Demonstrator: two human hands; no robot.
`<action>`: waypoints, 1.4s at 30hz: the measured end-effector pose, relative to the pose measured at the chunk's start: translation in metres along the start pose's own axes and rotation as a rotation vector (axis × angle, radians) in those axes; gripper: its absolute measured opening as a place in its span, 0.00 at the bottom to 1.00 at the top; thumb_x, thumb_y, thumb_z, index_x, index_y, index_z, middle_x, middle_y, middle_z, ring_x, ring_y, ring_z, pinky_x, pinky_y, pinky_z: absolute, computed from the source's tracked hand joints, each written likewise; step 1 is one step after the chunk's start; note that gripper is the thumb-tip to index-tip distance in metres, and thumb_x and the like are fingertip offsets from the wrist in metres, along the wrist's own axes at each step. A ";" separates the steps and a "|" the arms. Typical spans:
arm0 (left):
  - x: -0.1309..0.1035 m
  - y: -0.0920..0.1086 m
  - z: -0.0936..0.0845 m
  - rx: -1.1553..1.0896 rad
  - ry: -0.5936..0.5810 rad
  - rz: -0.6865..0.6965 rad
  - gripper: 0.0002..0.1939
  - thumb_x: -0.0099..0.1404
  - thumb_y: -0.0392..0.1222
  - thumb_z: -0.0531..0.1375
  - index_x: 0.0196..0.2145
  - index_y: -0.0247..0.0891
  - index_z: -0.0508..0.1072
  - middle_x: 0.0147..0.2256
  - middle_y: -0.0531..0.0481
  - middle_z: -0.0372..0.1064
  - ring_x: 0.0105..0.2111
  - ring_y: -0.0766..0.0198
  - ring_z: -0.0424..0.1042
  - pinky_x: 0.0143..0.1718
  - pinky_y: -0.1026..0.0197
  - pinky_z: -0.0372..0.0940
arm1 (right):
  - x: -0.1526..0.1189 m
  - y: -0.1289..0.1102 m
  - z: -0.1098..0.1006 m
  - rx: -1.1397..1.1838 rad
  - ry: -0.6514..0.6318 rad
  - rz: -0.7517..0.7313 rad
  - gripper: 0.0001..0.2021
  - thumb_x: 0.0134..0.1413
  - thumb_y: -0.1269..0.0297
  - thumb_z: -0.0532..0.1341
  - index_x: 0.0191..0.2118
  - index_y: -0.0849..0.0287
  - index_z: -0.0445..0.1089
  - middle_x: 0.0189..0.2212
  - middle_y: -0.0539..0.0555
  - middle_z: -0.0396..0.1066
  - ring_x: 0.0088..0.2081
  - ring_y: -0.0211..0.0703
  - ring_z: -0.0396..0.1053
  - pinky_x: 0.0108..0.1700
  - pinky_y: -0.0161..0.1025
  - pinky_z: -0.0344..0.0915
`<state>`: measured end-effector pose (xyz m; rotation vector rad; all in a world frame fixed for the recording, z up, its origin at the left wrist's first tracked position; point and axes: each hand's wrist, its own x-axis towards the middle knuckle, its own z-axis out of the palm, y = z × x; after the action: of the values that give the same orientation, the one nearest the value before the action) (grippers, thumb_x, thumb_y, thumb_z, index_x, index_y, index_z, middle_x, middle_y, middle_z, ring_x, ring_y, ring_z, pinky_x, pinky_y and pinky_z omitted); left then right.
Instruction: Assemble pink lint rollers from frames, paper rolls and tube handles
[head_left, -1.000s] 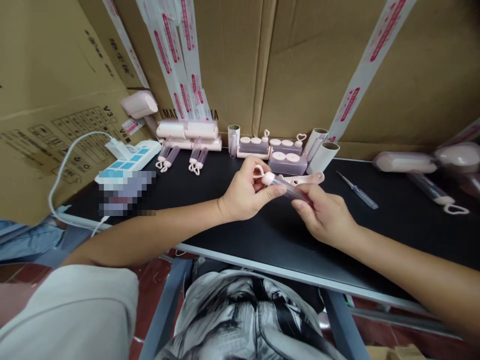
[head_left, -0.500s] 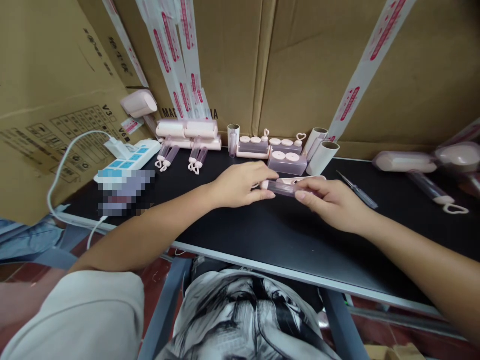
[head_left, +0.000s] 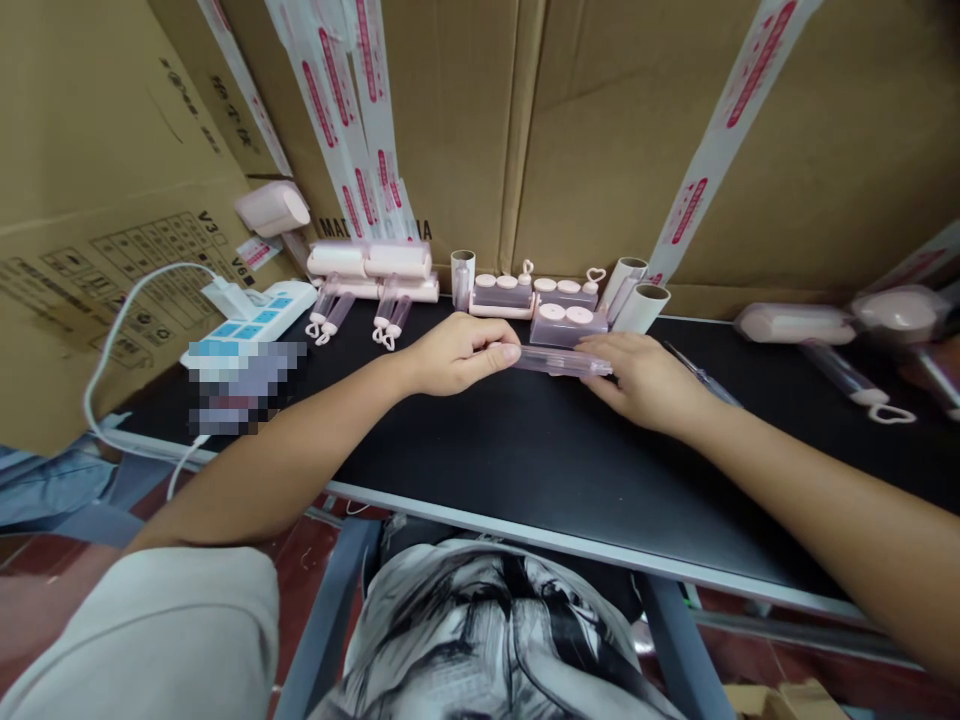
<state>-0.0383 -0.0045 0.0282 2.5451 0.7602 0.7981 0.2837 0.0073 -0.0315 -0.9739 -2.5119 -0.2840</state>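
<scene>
My left hand (head_left: pixel 469 353) is closed, with thumb and fingers pinching the left end of a clear purple plastic handle (head_left: pixel 555 361). The handle lies level above the black table. Around its right end is my right hand (head_left: pixel 637 378), fingers stretched out and thumb apart; whether they touch the handle I cannot tell. Just behind it stands a purple case with two round pale-pink ends (head_left: pixel 571 325). Further back are two similar cases, one a pink-based case (head_left: pixel 501 295) with a heart-shaped loop beside it.
Paper-cored rolls (head_left: pixel 646 307) stand behind my right hand. A screwdriver (head_left: pixel 701 372) lies right of it. Pink lint rollers (head_left: pixel 397 262) with heart-looped handles rest at left, others at right. A power strip (head_left: pixel 259 322) with a white cable sits left. Cardboard (head_left: pixel 600 130) walls the back.
My left hand has taken hold of the handle's left end. The fingers of my right hand have loosened and stretched out at its right end. The handle has shifted slightly left and up.
</scene>
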 end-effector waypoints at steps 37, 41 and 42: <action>-0.002 0.012 0.003 0.359 0.238 0.111 0.20 0.75 0.56 0.59 0.43 0.37 0.82 0.32 0.49 0.81 0.31 0.63 0.78 0.34 0.62 0.66 | -0.007 -0.046 -0.029 1.183 0.331 0.393 0.14 0.69 0.48 0.65 0.52 0.48 0.79 0.48 0.55 0.80 0.36 0.47 0.75 0.36 0.45 0.76; -0.002 0.015 0.003 0.342 0.264 0.071 0.20 0.75 0.56 0.59 0.42 0.37 0.83 0.32 0.49 0.82 0.31 0.63 0.79 0.34 0.62 0.65 | -0.007 -0.045 -0.028 1.131 0.390 0.359 0.14 0.69 0.49 0.66 0.53 0.47 0.77 0.50 0.56 0.80 0.39 0.50 0.76 0.37 0.47 0.77; -0.002 0.016 0.003 0.340 0.264 0.064 0.21 0.75 0.56 0.59 0.42 0.37 0.83 0.32 0.49 0.82 0.31 0.63 0.79 0.34 0.62 0.65 | -0.007 -0.045 -0.028 1.119 0.397 0.360 0.14 0.68 0.49 0.66 0.53 0.48 0.76 0.50 0.56 0.80 0.39 0.50 0.77 0.37 0.47 0.77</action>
<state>-0.0321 -0.0187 0.0326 2.8067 0.9727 1.1269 0.2668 -0.0389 -0.0115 -0.7277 -1.6407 0.8601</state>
